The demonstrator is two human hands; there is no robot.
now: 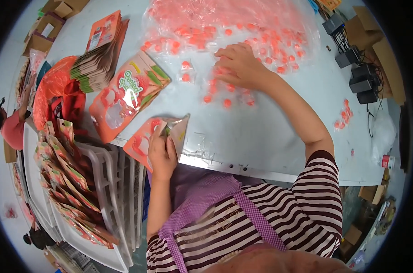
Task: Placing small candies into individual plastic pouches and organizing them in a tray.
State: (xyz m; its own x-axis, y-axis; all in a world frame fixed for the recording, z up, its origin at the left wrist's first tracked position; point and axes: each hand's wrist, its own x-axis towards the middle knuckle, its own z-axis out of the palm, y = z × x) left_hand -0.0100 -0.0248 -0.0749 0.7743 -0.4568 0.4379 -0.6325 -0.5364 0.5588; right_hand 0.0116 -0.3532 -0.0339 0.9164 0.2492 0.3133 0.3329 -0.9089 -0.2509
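My left hand (pixel 163 154) is closed on the edge of a red printed stand-up pouch (pixel 141 142) at the table's near edge. The pouch's top gapes toward the right; its inside is hidden. Farther forward, my right hand (pixel 242 66) reaches over small red-orange candies in clear wrappers (pixel 227 103). Its fingers are spread and bent over the candies, and some below it are blurred. A large heap of the same candies (pixel 270 43) lies beyond, partly under a clear plastic bag (pixel 224 16). Two wrapped candies (pixel 186 72) sit apart, left of my right hand.
Flat pouches (pixel 129 93) lie left of my left hand, with a fanned stack of pouches (pixel 97 63) behind. A red plastic bag (pixel 56 91) and white trays (pixel 108 182) of filled-looking pouches (pixel 70 182) stand left. Black power adapters (pixel 363 79) and loose candies (pixel 344 116) lie right.
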